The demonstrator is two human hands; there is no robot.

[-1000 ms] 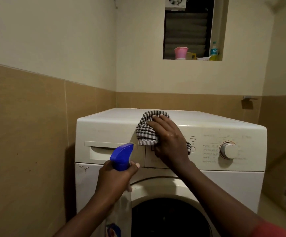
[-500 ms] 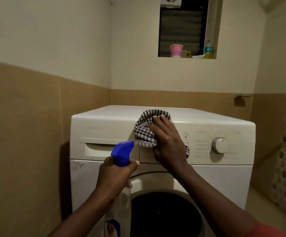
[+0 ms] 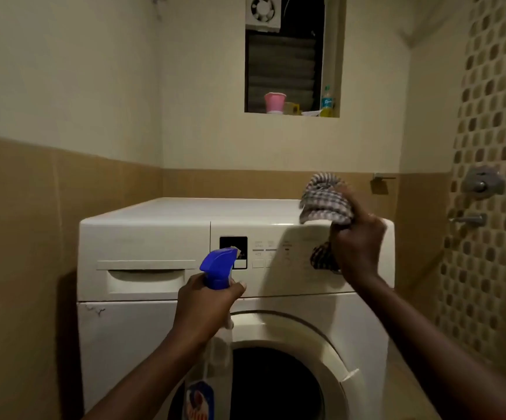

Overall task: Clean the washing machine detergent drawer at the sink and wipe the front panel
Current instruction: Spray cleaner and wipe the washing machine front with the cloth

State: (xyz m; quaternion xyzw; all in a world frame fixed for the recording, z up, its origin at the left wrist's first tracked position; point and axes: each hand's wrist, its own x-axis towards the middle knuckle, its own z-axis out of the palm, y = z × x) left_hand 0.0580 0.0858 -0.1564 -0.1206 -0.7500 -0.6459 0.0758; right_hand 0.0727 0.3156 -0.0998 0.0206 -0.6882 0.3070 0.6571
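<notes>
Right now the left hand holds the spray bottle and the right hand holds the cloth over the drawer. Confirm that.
Not quite. The head view shows the right hand holding the cloth at the right end of the panel, away from the drawer. The left hand does hold the spray bottle.

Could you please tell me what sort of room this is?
Probably a home bathroom used for laundry: a front-loading washing machine stands in the corner, shower valves are mounted on the mosaic-tiled wall, and an exhaust fan sits above the window.
</notes>
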